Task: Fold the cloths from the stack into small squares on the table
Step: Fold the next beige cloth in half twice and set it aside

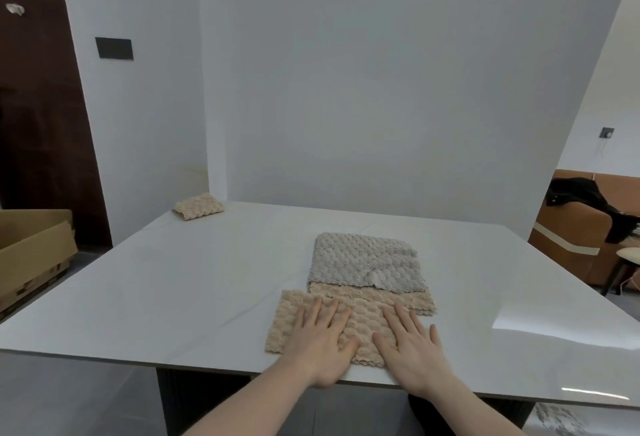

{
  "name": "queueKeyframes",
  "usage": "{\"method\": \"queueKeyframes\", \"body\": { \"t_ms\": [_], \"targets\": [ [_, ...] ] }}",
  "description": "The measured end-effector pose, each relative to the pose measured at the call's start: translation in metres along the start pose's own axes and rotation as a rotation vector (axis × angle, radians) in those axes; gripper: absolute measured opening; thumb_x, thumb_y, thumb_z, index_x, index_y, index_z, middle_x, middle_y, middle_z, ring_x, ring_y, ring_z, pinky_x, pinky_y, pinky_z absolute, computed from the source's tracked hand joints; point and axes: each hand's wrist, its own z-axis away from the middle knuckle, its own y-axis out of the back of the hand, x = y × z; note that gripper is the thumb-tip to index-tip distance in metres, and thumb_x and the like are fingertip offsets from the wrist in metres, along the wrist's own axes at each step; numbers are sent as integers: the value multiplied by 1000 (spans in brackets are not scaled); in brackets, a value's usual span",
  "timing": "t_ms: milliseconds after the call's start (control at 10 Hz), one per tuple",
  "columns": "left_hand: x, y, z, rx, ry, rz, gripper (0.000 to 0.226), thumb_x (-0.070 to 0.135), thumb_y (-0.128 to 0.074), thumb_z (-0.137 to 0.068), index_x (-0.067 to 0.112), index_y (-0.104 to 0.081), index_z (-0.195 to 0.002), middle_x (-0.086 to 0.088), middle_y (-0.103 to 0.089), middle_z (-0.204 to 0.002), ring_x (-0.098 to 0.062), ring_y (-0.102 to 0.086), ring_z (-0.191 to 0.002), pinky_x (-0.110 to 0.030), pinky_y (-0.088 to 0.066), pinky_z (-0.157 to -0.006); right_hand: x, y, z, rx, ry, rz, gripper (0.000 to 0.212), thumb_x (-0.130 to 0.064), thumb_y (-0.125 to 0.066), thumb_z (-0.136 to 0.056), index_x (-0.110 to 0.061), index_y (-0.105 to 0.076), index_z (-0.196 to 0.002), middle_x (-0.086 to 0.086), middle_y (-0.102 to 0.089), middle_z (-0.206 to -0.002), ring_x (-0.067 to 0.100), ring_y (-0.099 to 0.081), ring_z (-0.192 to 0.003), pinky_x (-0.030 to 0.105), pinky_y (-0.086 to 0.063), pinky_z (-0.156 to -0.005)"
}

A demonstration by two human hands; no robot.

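A beige textured cloth (pixel 360 326) lies spread at the near edge of the white table (pixel 173 280). My left hand (pixel 320 338) rests flat on its left half, fingers apart. My right hand (pixel 412 349) presses flat on its right half, fingers spread too. Just behind lies the stack (pixel 367 264): a grey cloth on top, with a beige cloth's edge (pixel 415 297) showing beneath it. A small folded beige square (pixel 199 206) sits at the far left corner of the table.
A cardboard box (pixel 31 248) stands on the floor to the left. A brown sofa with a black garment (pixel 581 224) is at the right. A white wall runs behind the table.
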Motion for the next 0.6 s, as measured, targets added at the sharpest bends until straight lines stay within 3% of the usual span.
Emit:
{"method": "queueKeyframes", "body": {
  "t_ms": [300, 600],
  "targets": [
    [-14, 0, -2, -9, 37, 12, 84, 80, -10, -88, 39, 0, -161, 11, 11, -169, -17, 17, -155, -47, 12, -125, -1, 1, 1, -21, -10, 9, 73, -68, -18, -97, -38, -2, -162, -12, 6, -170, 17, 8, -158, 51, 5, -126],
    [-77, 14, 12, -31, 198, 58, 81, 81, -12, -90, 43, 3, -159, 12, 12, -168, -18, 13, -156, -51, 12, -124, -1, 0, 1, -11, -4, -6, 75, -70, -15, -95, -38, -2, -162, -12, 7, -170, 17, 7, -158, 51, 5, -126]
  ]
}}
